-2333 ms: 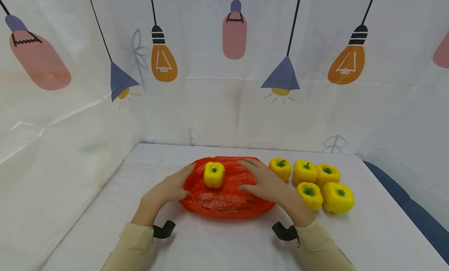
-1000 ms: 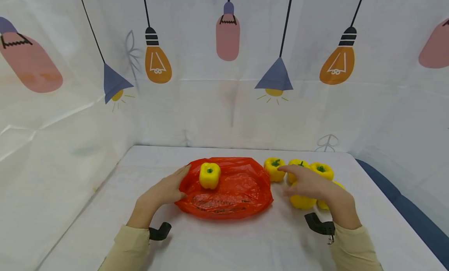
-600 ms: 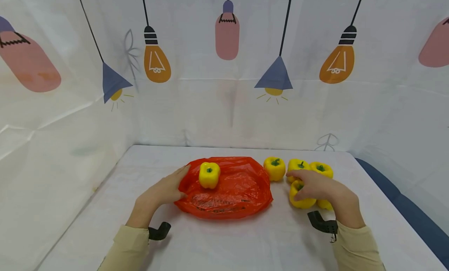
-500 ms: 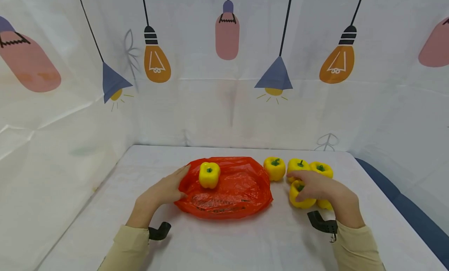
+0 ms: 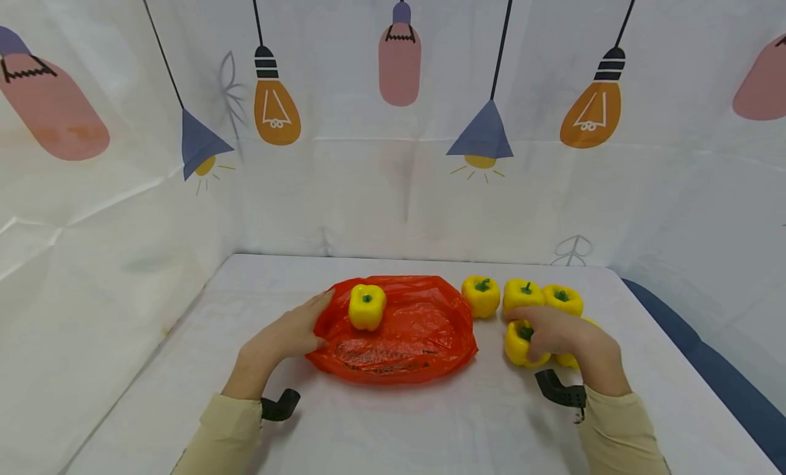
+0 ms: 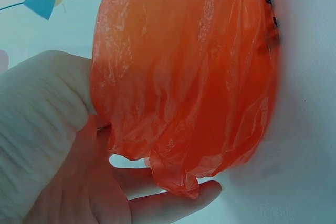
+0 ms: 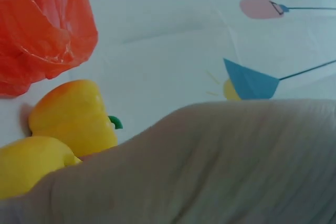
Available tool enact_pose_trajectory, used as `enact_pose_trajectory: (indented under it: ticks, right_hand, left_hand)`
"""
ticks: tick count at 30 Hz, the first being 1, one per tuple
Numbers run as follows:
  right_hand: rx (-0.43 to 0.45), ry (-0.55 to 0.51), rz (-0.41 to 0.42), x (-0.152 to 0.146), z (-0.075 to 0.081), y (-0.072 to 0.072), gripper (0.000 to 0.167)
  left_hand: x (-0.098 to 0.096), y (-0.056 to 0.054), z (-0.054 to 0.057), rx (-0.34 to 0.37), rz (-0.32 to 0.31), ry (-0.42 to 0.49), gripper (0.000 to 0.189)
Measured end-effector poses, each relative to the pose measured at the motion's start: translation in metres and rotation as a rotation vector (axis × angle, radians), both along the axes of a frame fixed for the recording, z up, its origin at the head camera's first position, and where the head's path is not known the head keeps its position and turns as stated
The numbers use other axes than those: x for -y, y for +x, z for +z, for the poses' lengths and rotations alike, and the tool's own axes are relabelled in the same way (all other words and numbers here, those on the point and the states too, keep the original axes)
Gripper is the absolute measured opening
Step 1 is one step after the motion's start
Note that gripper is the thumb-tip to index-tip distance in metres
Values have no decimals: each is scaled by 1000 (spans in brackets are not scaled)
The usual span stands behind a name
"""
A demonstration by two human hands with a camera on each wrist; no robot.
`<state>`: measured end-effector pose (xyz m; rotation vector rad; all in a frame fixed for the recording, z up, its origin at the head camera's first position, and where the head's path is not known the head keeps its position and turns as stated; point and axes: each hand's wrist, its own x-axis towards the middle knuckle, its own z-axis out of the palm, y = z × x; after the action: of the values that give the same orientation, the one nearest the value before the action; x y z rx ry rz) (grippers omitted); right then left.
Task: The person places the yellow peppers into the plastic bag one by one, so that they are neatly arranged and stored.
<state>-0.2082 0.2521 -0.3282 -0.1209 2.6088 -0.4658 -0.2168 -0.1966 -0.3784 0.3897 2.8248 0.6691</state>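
Observation:
A crumpled red plastic bag (image 5: 405, 349) lies mid-table, and one yellow bell pepper (image 5: 366, 308) stands on its left part. My left hand (image 5: 287, 335) rests against the bag's left end; in the left wrist view its fingers (image 6: 173, 206) stretch fairly straight under the bag's edge. To the right, my right hand (image 5: 565, 333) grips another yellow bell pepper (image 5: 516, 343), index finger at its far side and thumb at its near side. This pepper is at the front left of a small group. The right wrist view hides the fingers behind the wrist.
Close behind the right hand stand two yellow bell peppers, one at left (image 5: 522, 295) and one at right (image 5: 563, 298). Another pepper (image 5: 568, 360) is mostly covered by that hand. A lone pepper (image 5: 481, 296) stands by the bag's right end. A lamp-printed sheet (image 5: 344, 195) hangs behind the table.
My right hand has left the bag, moved right to the peppers and closed around the front left one, which has shifted slightly. My left hand has stayed at the bag.

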Motion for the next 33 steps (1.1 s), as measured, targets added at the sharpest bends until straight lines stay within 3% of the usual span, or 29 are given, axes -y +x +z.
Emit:
enact_pose_trajectory:
  ticks: [15,27,33]
  right_hand:
    - [-65,-90,83,8,-7,-3,76]
    - [-145,-181,129,20,-2,-4,71]
    - [-226,-204,161,25,4,-4,72]
  left_hand:
    - [-1,-2,-3,15,5,4,89]
    - [-1,-2,-3,17,5,-3,88]
    - [-1,-1,-3,17,7,7,89]
